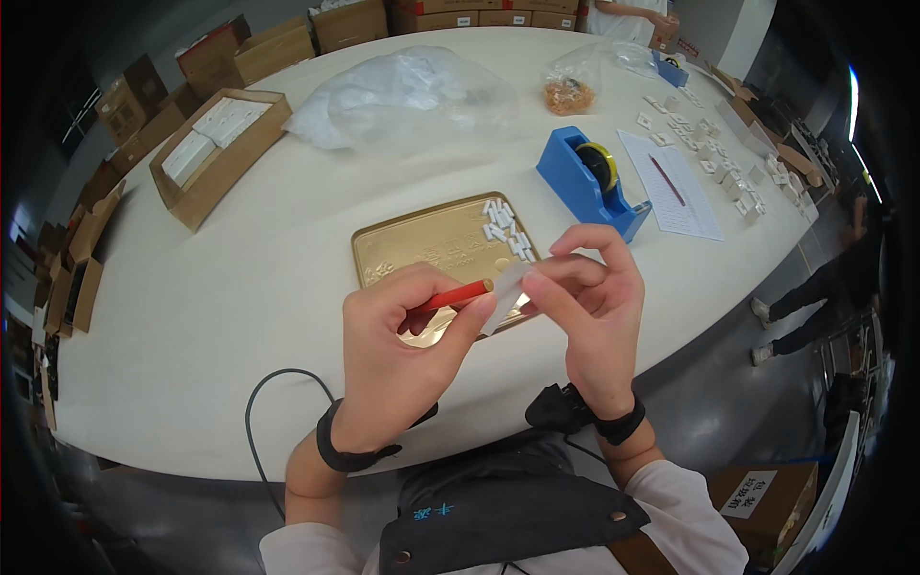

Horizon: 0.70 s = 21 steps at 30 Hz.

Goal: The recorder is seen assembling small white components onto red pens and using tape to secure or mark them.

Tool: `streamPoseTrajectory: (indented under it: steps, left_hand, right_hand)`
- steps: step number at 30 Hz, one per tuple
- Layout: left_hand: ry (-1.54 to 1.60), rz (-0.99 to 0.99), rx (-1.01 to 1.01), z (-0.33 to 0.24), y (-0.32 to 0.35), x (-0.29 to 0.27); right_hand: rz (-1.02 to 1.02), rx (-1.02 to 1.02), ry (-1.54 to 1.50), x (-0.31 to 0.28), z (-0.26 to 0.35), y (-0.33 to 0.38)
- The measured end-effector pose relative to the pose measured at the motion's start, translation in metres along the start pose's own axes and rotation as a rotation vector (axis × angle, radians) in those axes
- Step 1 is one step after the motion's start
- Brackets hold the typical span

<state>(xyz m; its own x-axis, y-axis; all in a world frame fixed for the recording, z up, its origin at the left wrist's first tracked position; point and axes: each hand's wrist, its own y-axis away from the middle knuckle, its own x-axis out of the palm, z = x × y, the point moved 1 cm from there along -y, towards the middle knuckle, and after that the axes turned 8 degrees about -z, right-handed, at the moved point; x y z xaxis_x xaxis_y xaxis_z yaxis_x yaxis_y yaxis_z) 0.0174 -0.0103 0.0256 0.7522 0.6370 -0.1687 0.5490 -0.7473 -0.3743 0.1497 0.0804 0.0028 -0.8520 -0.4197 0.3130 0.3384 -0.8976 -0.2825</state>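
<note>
One pale strip [506, 299] spans both hands [398, 335] [604, 321].

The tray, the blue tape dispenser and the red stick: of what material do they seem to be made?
Tray: probably metal, gold and shiny, with bright reflections. Tape dispenser: likely molded plastic, smooth and evenly blue. Red stick: perhaps painted wood, its end tan; the look leaves this open.

We've got a pale table [230, 316] filling most of the view, edges bent by the lens. Glossy grey floor [704, 417] at right, catching reflections. White pillar [749, 36] at the far right, brown cartons [353, 26] lining the far side. We see one bright light strip [854, 103], upper right.
</note>
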Motion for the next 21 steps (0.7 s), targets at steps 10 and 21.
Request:
streamPoseTrajectory:
  steps: [10, 21]
  left_hand:
    - [0.147, -0.087, 0.016, 0.011, 0.001, 0.002]
    - [0.373, -0.136, 0.026, 0.026, 0.005, 0.008]
  right_hand:
    - [0.131, 0.175, -0.066, 0.009, -0.005, 0.006]
    - [0.075, 0.148, -0.131, 0.015, -0.005, 0.009]
